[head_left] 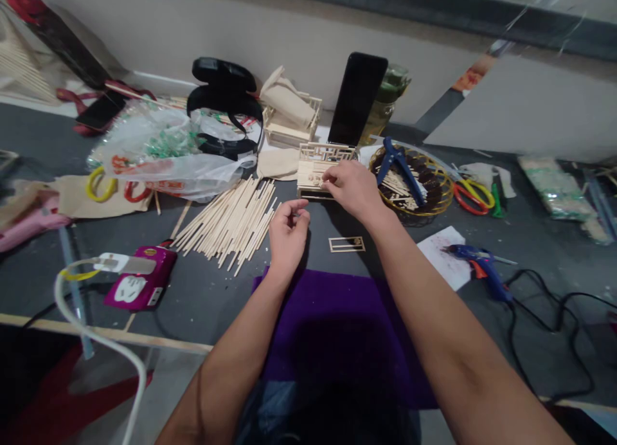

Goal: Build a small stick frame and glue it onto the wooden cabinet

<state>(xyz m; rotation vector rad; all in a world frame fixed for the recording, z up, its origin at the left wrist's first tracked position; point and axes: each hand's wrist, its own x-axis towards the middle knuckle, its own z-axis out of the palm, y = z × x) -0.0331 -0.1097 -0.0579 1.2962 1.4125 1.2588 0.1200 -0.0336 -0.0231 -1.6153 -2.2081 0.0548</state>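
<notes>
I have two hands: one left point(289, 235), one right point(354, 184). At my right fingertips stands one wooden model point(308, 175), a second wooden model point(286, 136) farther beyond. Between my forearms lies one flat frame point(357, 242). Right of my grip: one basket point(446, 204), one blue glue gun point(482, 257). Left: one stick heap point(236, 223), one purple power strip point(149, 279).

A black phone point(360, 98) stands tilted in front of a green-topped jar point(391, 96).

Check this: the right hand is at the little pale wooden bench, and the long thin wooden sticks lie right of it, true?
No, the long thin wooden sticks lie left of the bench, as the head view shows. The right hand is there.
</notes>
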